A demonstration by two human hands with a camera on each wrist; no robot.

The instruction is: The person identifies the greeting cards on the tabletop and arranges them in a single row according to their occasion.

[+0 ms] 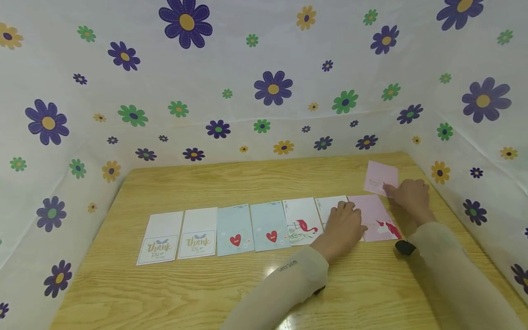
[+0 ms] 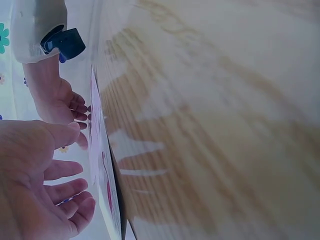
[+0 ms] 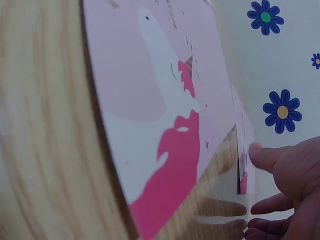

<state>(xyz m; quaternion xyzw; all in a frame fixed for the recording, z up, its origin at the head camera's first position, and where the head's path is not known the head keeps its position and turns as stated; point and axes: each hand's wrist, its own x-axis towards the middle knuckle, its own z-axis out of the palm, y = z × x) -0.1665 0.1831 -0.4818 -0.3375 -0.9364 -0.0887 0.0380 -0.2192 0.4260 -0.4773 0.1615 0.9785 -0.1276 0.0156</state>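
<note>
Near the back right of the table, my right hand (image 1: 412, 197) holds a pink card (image 1: 379, 176) at its lower right, the thumb on its face. The other fingers are partly hidden in the head view. My left hand (image 1: 340, 227) is over the right end of a card row, fingers loosely bent. It partly covers a white card (image 1: 327, 206) and reaches the edge of a pink unicorn card (image 1: 367, 211). That unicorn card (image 3: 165, 95) fills much of the right wrist view. Left of the hand lies a white flamingo card (image 1: 299, 211).
Two pale blue heart cards (image 1: 233, 220) and two white thank-you cards (image 1: 158, 224) continue the row leftward. All lie on a wooden table (image 1: 198, 293). A flower-patterned cloth (image 1: 231, 110) stands behind it and along both sides.
</note>
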